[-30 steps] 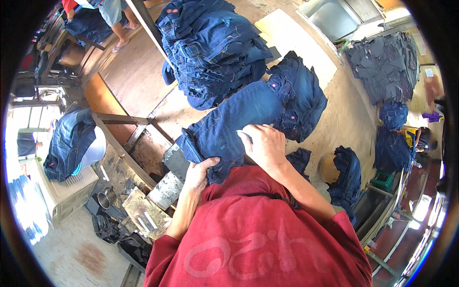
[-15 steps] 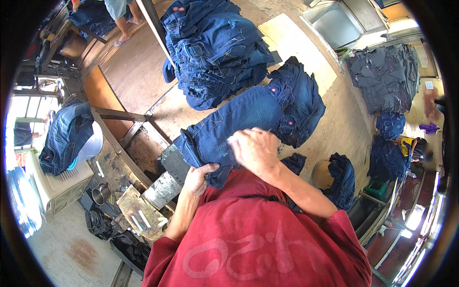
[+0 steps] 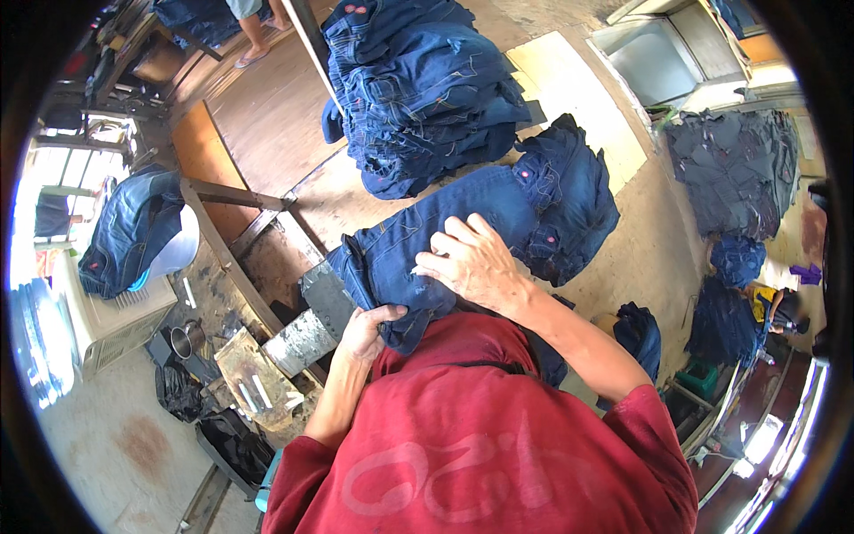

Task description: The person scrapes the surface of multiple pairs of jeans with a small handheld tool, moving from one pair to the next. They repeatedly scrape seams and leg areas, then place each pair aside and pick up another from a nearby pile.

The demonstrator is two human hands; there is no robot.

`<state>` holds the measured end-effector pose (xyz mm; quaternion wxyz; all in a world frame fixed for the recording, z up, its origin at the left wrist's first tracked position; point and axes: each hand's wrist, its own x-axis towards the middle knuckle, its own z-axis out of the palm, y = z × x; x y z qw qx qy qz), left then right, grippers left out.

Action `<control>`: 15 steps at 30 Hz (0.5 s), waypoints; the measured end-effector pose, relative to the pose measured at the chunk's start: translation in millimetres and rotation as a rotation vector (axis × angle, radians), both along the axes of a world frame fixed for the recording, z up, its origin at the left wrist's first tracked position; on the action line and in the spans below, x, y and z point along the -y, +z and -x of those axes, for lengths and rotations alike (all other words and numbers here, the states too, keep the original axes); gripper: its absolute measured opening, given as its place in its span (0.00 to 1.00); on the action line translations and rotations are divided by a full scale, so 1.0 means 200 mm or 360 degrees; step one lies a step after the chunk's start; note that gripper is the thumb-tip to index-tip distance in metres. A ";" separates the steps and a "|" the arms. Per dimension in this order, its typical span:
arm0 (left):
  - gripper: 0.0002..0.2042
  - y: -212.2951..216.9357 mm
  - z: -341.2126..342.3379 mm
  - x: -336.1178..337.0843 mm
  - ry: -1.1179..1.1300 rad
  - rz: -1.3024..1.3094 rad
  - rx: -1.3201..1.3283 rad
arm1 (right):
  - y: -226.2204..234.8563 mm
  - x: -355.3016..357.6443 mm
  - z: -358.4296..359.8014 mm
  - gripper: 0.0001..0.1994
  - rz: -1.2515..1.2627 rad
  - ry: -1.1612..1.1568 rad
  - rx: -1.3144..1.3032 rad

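I see the dark blue jeans (image 3: 445,236) lying flat on the bench (image 3: 623,258), long axis slanting from the hem end by my chest up and right to the waistband. My left hand (image 3: 369,322) pinches the near hem edge shut between thumb and fingers. My right hand (image 3: 471,262) lies spread, palm down, on the leg. Behind rises a stack of folded jeans (image 3: 427,89); more dark garments (image 3: 738,169) sit far right. Since half a second ago, my right hand has slid slightly left along the leg.
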<state>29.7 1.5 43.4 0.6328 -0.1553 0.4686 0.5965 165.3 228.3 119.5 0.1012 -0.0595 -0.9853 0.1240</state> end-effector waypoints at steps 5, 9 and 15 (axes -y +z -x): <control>0.16 -0.01 -0.01 0.01 0.0068 -0.0053 -0.0028 | -0.01 -0.06 0.02 0.10 0.0120 0.0125 0.0013; 0.16 0.00 -0.04 0.00 0.0145 -0.0004 -0.0088 | -0.04 -0.10 0.03 0.09 0.0128 0.0217 0.0014; 0.18 0.01 -0.01 0.00 0.0116 -0.0014 -0.0020 | -0.09 -0.16 0.07 0.07 0.0148 0.0090 -0.0086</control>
